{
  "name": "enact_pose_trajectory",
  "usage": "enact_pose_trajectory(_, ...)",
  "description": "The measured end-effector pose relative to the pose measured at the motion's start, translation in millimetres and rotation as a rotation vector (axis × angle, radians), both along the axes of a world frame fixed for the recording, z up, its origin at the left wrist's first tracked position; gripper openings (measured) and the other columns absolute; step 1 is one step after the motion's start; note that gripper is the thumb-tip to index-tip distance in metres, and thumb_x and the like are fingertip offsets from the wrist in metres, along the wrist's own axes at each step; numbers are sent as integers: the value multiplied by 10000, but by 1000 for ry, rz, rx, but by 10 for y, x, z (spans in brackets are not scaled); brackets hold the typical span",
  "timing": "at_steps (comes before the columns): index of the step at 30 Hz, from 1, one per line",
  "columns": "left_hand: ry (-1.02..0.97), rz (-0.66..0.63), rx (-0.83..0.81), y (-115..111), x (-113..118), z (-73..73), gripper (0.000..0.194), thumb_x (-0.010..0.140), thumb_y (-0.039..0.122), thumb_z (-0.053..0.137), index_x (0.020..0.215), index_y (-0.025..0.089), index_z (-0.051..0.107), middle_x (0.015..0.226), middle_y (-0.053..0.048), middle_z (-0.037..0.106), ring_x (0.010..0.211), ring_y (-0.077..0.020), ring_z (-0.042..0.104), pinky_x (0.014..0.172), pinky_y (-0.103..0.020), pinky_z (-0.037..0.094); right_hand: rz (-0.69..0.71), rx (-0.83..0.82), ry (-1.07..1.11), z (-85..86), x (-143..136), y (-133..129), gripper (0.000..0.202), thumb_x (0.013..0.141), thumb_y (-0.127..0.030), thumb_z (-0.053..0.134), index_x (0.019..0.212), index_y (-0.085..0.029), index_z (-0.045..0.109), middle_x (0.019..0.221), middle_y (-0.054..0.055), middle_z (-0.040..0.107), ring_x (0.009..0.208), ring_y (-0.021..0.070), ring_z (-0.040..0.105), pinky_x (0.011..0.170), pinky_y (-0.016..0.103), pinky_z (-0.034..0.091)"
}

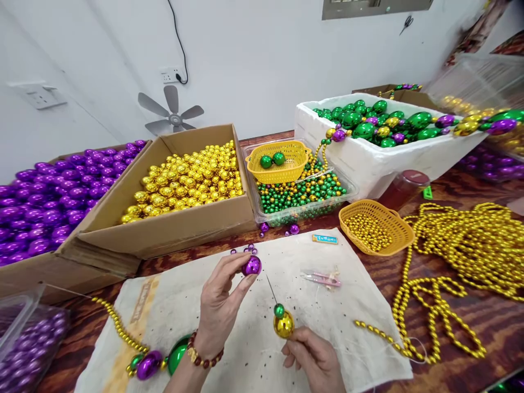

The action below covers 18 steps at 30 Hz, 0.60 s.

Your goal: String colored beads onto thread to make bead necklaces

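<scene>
Between the thumb and fingertips of my left hand is a shiny purple ball bead. My right hand is closed at the base of a thin needle, which points up and left. A green bead and a larger gold ball bead sit on the needle, the gold one touching my fingers. The needle's lower end is hidden by them. The purple bead is apart from the needle tip. Left of my bracelet lies a strung garland with a purple bead and a big green ball.
A pale cloth covers the table front, with small snips on it. Behind stand cartons of purple beads and gold beads, a clear bin and a foam box. Gold bead strings lie right.
</scene>
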<state>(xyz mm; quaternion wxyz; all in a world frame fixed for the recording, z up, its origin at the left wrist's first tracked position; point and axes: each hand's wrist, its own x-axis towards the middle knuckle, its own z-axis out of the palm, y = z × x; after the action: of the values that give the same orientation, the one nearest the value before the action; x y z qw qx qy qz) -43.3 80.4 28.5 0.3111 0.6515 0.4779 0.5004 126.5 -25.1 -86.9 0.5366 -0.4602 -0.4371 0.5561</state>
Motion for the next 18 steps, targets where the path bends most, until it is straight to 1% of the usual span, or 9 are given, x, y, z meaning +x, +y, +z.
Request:
enact_pose_trajectory(4, -78, 7, -49, -14, 42, 54, 292, 830, 170, 650, 1102, 271, 685, 1143, -68, 615, 1054, -225, 577, 878, -329, 487, 25, 7, -32, -29, -6, -2, 287, 917, -374, 534, 767, -165, 660, 685, 53, 680, 551, 155, 640, 506, 218, 430)
enact_pose_trajectory(7, -141, 40, -103, -29, 67, 97, 270, 814, 189, 672, 1073, 260, 702, 1116, -57, 636, 1018, -207, 593, 860, -295, 501, 50, 21, -47, -25, -31, 1, 286, 917, -381, 529, 777, -168, 657, 693, 54, 686, 555, 159, 648, 509, 221, 437)
enact_pose_trajectory(11, -320, 88, -201, -13, 76, 116, 263, 778, 229, 717, 1040, 240, 713, 1059, -43, 676, 935, -184, 622, 794, -257, 523, 39, 29, -53, -30, -79, -11, 298, 911, -396, 531, 764, -169, 655, 676, 53, 683, 544, 158, 643, 498, 222, 443)
enact_pose_trajectory(15, -527, 89, -299, 19, 88, 130, 269, 775, 241, 723, 1042, 217, 706, 1024, -41, 699, 890, -172, 634, 793, -264, 520, 22, 13, -49, -56, -120, -22, 289, 897, -403, 549, 763, -171, 658, 663, 55, 690, 519, 162, 649, 471, 220, 432)
enact_pose_trajectory(18, -617, 55, -330, 24, 116, 154, 257, 779, 243, 717, 1034, 211, 704, 1009, -44, 704, 864, -168, 640, 814, -287, 511, 24, 12, -57, -57, -131, -18, 291, 896, -406, 549, 764, -170, 658, 664, 54, 693, 518, 162, 651, 471, 220, 432)
